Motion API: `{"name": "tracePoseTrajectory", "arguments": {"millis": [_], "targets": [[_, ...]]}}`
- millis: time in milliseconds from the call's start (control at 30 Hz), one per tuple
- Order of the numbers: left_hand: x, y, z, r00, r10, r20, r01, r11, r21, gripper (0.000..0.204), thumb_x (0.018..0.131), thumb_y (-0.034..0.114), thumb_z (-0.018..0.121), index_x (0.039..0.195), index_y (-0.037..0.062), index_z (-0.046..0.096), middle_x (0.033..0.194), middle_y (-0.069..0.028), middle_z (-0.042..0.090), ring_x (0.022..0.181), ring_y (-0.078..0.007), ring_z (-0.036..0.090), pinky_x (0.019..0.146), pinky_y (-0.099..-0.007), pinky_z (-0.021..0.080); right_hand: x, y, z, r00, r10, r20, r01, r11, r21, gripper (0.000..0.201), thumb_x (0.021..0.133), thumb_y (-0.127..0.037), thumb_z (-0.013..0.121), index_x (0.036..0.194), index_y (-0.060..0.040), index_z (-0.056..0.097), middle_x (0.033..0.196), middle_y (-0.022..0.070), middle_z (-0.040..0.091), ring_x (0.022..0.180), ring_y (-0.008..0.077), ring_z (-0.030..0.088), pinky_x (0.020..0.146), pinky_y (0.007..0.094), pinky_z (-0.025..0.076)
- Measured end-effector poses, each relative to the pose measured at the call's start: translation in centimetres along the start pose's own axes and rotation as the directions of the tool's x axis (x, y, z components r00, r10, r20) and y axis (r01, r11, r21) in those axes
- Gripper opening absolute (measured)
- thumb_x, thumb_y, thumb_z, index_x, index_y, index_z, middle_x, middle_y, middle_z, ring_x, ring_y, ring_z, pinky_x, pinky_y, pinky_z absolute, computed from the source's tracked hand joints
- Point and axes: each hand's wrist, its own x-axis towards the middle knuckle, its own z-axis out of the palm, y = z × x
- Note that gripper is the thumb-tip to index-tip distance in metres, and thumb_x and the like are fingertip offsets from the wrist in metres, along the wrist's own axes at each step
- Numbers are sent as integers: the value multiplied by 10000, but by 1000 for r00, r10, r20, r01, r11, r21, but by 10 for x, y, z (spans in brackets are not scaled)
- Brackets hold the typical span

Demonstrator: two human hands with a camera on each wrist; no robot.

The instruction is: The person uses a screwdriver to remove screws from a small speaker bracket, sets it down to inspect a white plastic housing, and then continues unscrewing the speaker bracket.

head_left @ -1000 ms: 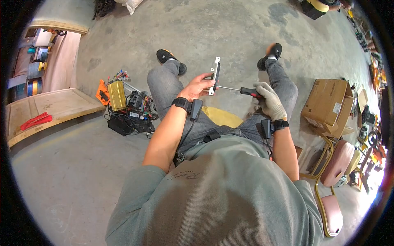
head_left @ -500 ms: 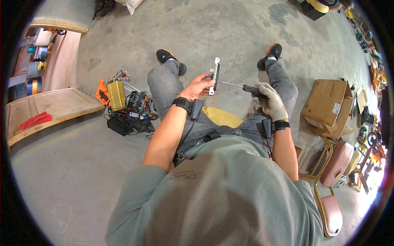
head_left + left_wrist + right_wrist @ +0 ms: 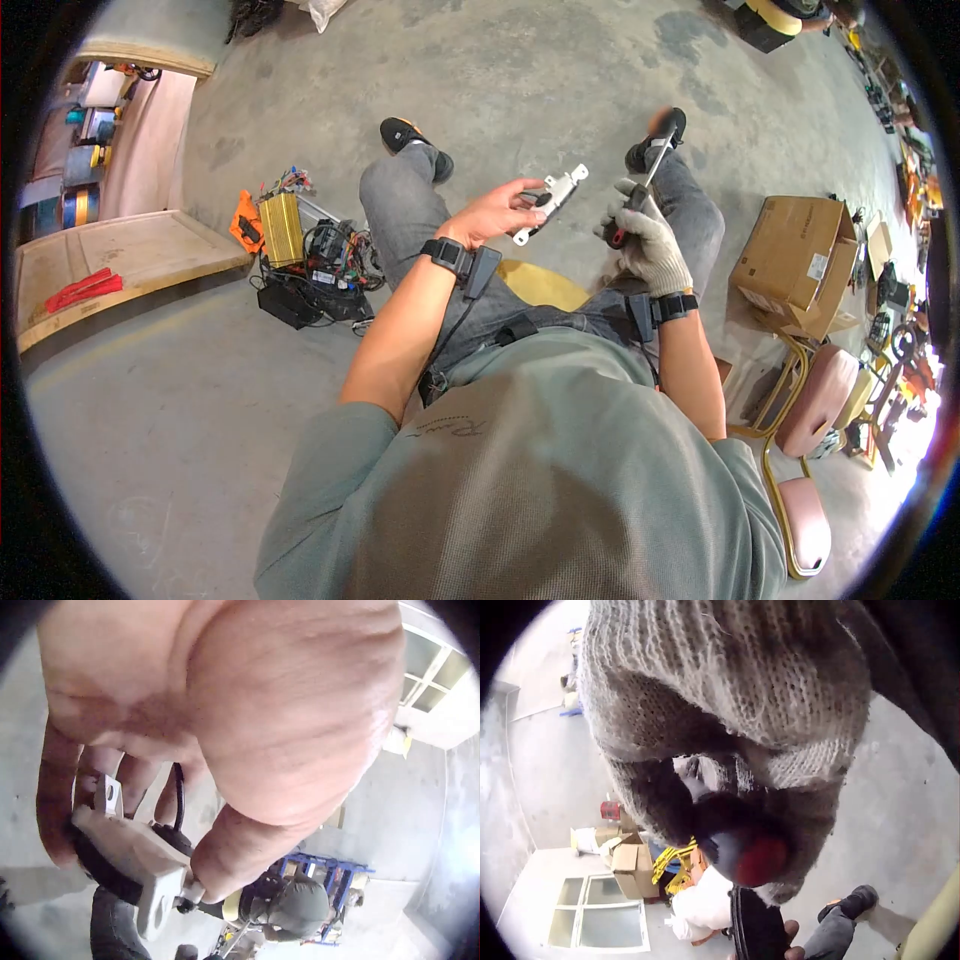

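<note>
My bare left hand [image 3: 497,214] holds a small white bracket-like part [image 3: 565,192] with tabs at both ends and a black side, between thumb and fingers. The left wrist view shows the same white part [image 3: 127,844] with a thin black cord beside it. To its right, my right hand [image 3: 655,250], in a knit glove, grips a screwdriver [image 3: 656,168]. Its metal shaft points up and away, apart from the white part. In the right wrist view the red-and-black handle end [image 3: 761,859] sticks out of the curled glove, with the black side [image 3: 754,922] below.
On the floor at left lie a gold metal box [image 3: 281,228] and tangled cables [image 3: 335,250]. A red cloth-like item [image 3: 84,291] rests on a wooden panel [image 3: 150,245]. A cardboard box [image 3: 795,250] and a pink-cushioned chair [image 3: 820,400] stand at right. A yellow seat [image 3: 545,284] shows between the legs.
The screwdriver's tip was at the white part, then drew back to the right; now its shaft has swung to point upward. The left hand has tilted the part to the right.
</note>
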Motion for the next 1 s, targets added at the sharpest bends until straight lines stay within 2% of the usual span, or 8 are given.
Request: {"name": "tracePoseTrajectory", "arguments": {"millis": [200,333,533,633,667,733,767,1000], "targets": [[-11,33,13,988,82,130,-127,914,384,916,812,138,770,1551,127,227,1247,-180,568,1047,-188,573,896,-306,472,14,0,7,991,-5,-136,-27,971,-237,415,932,-252,645,1270,-40,531,926,43,591,794,129,613,673,299,567],[-17,55,20,984,0,179,-78,899,430,972,800,94,757,1566,133,160,1238,-176,572,1050,-175,567,882,-300,479,7,-7,26,993,13,-121,-37,980,-194,440,940,-284,637,1279,-19,545,947,49,611,756,114,620,616,267,556],[-7,46,9,959,174,222,-257,863,435,961,821,44,721,1566,123,120,1238,-146,570,1061,-179,570,891,-300,487,3,-7,8,989,146,6,-142,970,-196,465,921,-217,655,1304,1,507,977,86,623,722,156,647,607,281,579],[-11,49,21,967,236,-97,-235,972,21,742,939,141,646,1522,51,197,1281,-154,557,1135,-227,582,945,-358,504,2,-3,5,988,151,-7,-151,986,-76,450,908,-164,664,1301,-19,500,971,90,613,717,174,643,582,274,561],[-11,46,22,967,236,-97,-235,972,21,742,939,141,646,1522,51,197,1281,-154,557,1135,-227,582,945,-358,504,2,-3,5,991,129,-42,-128,992,15,433,904,-144,665,1291,-38,503,956,85,605,716,180,633,563,263,537],[-13,43,27,915,285,-286,-359,899,-252,584,967,164,606,1440,14,299,1278,-161,561,1131,-258,607,942,-379,524,3,-1,7,994,99,-52,-95,993,71,416,910,-133,658,1286,-47,501,959,95,605,730,188,630,569,271,538],[-13,41,32,899,310,-309,-393,884,-255,416,971,127,589,1328,5,414,1250,-155,576,1112,-269,631,934,-386,538,3,0,8,995,71,-63,-63,990,124,400,917,-122,650,1281,-56,499,961,104,605,744,195,627,576,278,539],[3,31,51,764,493,-417,-488,864,127,239,902,-5,648,1130,-21,578,1109,-95,652,1008,-172,669,851,-275,551,7,7,0,992,74,-105,-54,983,176,316,946,-107,615,1237,-54,504,959,128,608,743,202,614,579,282,534]]}}
